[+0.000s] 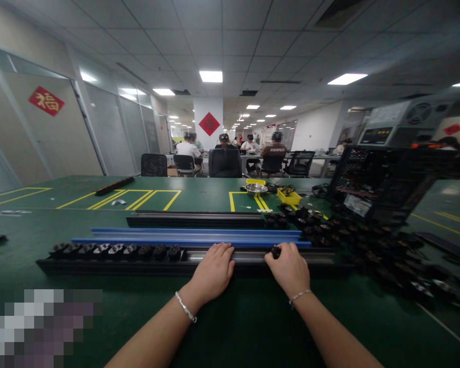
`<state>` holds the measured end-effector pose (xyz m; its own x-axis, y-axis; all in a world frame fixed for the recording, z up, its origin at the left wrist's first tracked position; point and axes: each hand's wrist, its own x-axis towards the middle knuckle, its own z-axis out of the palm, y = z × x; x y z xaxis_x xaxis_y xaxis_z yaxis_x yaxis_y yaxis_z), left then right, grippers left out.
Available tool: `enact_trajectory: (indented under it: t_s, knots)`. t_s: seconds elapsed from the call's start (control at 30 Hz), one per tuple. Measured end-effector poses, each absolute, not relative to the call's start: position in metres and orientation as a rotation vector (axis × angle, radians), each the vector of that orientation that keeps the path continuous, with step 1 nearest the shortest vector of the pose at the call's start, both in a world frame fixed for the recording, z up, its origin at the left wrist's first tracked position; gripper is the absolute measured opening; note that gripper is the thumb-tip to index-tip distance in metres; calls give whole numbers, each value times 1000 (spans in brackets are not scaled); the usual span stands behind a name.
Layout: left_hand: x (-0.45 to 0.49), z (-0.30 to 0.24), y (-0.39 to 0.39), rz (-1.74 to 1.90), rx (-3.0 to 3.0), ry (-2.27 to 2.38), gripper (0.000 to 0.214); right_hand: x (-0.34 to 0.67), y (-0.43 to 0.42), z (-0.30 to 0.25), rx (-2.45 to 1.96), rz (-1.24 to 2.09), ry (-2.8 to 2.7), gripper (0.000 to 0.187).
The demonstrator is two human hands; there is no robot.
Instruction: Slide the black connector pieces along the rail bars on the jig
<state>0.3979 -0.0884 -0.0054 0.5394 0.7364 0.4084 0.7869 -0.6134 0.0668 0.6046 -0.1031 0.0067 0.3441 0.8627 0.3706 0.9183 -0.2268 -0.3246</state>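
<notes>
Forearms (152,335) reach a black rail (249,258) running crosswise, left hand (213,268) over it, grip unclear, right hand (291,270) pinching a dark part (276,251).

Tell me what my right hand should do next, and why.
Probably slide the small dark part in your right hand leftward along the black rail, toward your left hand: bare metal shows between your hands, and the row of parts sits at the rail's left end.

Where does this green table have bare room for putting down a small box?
The table looks bare between the forearms, on this side of the near black rail. Another bare patch lies behind the far black rail, between two groups of yellow lines. It is crowded rightward, where black parts spread beside the computer case.
</notes>
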Motion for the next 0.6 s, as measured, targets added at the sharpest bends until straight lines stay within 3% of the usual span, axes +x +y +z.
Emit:
enact_trajectory:
  t_s: [0.6]
  knots:
    - [398,-1,-91,-592,-2657,-1343,41,618,-101,12,-2221,-89,-1487,25]
